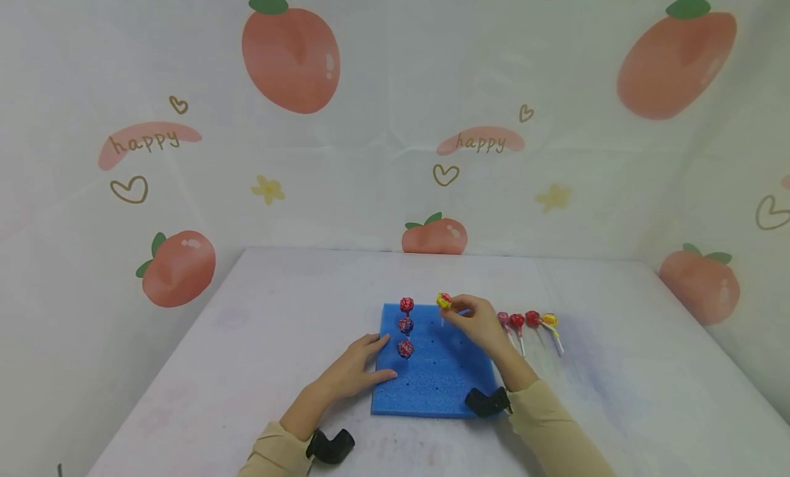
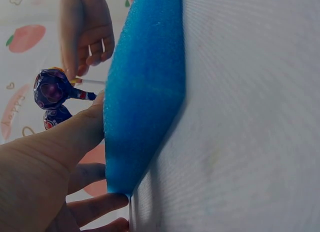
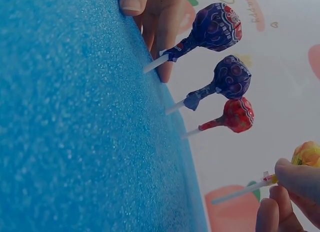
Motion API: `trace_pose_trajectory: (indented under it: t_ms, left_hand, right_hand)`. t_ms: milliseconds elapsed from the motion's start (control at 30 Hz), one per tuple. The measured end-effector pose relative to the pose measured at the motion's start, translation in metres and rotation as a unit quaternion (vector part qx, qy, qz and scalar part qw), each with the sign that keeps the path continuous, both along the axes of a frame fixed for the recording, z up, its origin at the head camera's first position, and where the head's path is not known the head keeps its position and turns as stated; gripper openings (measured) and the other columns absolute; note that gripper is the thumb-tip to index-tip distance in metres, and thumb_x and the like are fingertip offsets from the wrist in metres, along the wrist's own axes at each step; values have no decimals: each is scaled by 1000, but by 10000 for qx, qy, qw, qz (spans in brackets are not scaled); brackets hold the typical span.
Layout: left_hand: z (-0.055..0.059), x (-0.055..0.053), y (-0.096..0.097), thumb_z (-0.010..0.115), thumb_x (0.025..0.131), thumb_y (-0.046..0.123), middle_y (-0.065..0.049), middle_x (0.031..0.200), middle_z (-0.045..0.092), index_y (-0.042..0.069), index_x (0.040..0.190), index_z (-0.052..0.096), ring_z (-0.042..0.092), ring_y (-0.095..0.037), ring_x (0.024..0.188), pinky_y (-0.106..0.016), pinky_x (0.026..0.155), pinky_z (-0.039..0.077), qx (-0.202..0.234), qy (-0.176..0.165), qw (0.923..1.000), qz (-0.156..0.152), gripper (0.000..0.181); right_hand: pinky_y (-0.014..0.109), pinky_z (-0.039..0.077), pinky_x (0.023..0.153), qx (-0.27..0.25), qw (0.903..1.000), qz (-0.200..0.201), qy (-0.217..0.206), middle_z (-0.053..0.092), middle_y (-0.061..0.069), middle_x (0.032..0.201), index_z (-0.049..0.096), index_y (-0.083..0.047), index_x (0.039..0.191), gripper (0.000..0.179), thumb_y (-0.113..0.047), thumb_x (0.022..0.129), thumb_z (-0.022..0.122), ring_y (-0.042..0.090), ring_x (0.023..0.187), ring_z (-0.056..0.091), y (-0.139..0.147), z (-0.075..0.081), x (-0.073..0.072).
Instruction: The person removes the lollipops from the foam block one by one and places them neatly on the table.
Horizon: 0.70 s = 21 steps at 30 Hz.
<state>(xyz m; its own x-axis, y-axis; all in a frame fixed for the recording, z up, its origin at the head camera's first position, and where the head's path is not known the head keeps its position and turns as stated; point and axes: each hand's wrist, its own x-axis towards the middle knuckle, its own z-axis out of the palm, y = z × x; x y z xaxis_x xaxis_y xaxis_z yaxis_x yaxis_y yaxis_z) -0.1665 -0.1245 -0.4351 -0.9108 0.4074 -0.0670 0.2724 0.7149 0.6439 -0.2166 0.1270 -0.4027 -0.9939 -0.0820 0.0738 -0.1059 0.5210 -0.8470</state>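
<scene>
My right hand [image 1: 474,319] pinches a yellow lollipop [image 1: 444,300] just below its wrapped head, above the far part of a blue foam board [image 1: 432,388]. In the right wrist view the lollipop's white stick [image 3: 237,193] points toward the board, its tip apart from the foam. My left hand [image 1: 352,369] rests at the board's left edge, thumb on the top face and fingers spread along the side. Three lollipops stand in a column in the foam near that hand: a red one [image 3: 239,115], a dark blue one [image 3: 232,77] and another dark blue one [image 3: 217,27].
Right of the board, several lollipops lie on the white tabletop [image 1: 278,306], among them a pink one [image 1: 503,318], a red one [image 1: 533,318] and a yellow one [image 1: 550,320]. Small dark holes dot the foam. A printed cloth [image 1: 370,155] hangs behind.
</scene>
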Motion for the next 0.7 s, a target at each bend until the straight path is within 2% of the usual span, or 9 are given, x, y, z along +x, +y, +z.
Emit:
trace_pose_trajectory:
  t_ms: [167, 433, 700]
  left_hand:
    - [0, 0, 0, 64, 85, 42, -24, 146, 35, 6, 143, 38, 29, -44, 137, -59, 109, 29, 0, -15, 10000, -1, 72]
    - [2, 1, 0, 64, 85, 41, -24, 145, 36, 5, 142, 38, 30, -44, 136, -59, 108, 29, 43, 19, 10000, -50, 72]
    - [1, 1, 0, 64, 86, 42, -24, 146, 36, 4, 142, 38, 30, -43, 137, -58, 109, 29, 11, 67, 9999, -78, 72]
  right_hand:
    - [30, 56, 72, -21, 9999, -75, -101, 69, 14, 100, 68, -5, 101, 21, -19, 86, 67, 21, 86, 61, 4, 0, 3]
    - [25, 52, 70, 46, 9998, -107, -190, 70, 11, 98, 68, -8, 102, 21, -22, 86, 67, 17, 82, 61, 13, 5, 7]
    - [22, 50, 69, 5, 10000, 14, -52, 70, 14, 98, 67, -4, 103, 24, -22, 87, 66, 15, 78, 61, 23, 10, 12]
